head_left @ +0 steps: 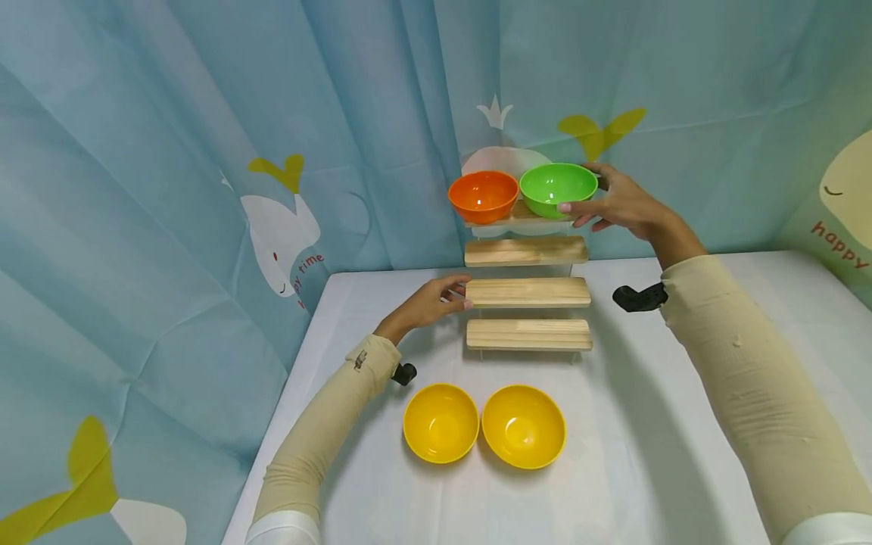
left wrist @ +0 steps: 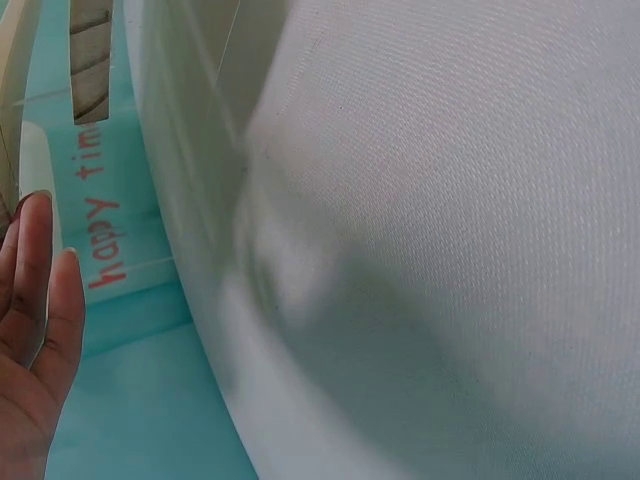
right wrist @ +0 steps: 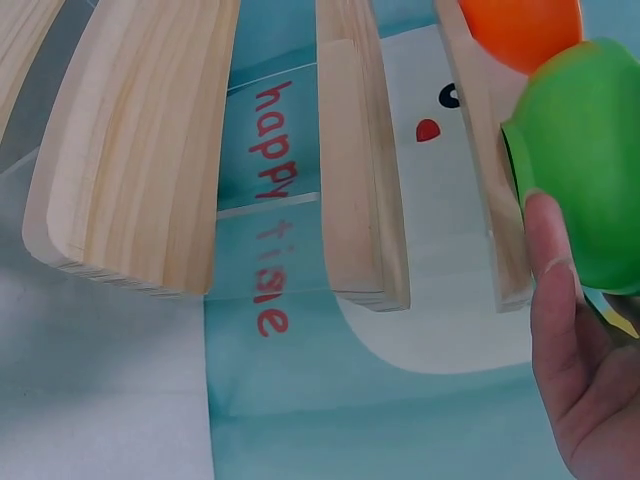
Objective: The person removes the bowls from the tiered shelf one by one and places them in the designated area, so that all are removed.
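Green bowl (head_left: pixel 557 191), orange bowl (head_left: pixel 483 198) (both plain)

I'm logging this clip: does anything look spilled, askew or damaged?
Nothing stands out: the round green bowl and round orange bowl look upright at the top wooden board; no spill or damage shows.

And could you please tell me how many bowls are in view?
4: an orange bowl on the top shelf, a green bowl beside it in the right hand, and two yellow bowls on the table.
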Demonstrator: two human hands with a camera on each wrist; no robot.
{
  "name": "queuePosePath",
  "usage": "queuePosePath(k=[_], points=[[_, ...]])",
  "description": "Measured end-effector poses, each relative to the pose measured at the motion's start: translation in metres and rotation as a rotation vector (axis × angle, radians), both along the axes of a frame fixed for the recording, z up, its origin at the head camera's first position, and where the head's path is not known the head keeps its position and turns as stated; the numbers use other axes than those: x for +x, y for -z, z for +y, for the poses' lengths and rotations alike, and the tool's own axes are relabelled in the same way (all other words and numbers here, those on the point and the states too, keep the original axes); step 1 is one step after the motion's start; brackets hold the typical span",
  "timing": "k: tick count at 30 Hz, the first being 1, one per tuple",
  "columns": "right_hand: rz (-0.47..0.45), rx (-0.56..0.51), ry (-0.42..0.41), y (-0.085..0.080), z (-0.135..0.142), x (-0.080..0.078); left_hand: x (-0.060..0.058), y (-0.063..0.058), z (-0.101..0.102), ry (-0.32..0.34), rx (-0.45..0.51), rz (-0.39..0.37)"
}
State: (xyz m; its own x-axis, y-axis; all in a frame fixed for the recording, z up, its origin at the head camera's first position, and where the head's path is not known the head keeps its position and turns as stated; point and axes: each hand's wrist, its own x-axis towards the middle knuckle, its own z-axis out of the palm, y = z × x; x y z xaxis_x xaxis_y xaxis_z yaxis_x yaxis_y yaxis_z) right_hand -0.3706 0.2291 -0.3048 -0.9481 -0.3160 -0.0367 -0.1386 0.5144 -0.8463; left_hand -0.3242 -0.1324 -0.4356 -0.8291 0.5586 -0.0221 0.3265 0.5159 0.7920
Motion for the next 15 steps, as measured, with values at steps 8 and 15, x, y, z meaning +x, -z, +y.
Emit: queuePosePath(k=[8, 15], points=[[-0.006, 0.015, 0.011, 0.0026, -0.0001, -0.0038, 0.0018, -0.0015, 0.0002, -0.01, -0.008, 0.004], [-0.008, 0.002, 0.027, 0.0043, 0.0001, -0.0029, -0.0002, 0.0007, -0.0006, -0.009, -0.012, 0.001]])
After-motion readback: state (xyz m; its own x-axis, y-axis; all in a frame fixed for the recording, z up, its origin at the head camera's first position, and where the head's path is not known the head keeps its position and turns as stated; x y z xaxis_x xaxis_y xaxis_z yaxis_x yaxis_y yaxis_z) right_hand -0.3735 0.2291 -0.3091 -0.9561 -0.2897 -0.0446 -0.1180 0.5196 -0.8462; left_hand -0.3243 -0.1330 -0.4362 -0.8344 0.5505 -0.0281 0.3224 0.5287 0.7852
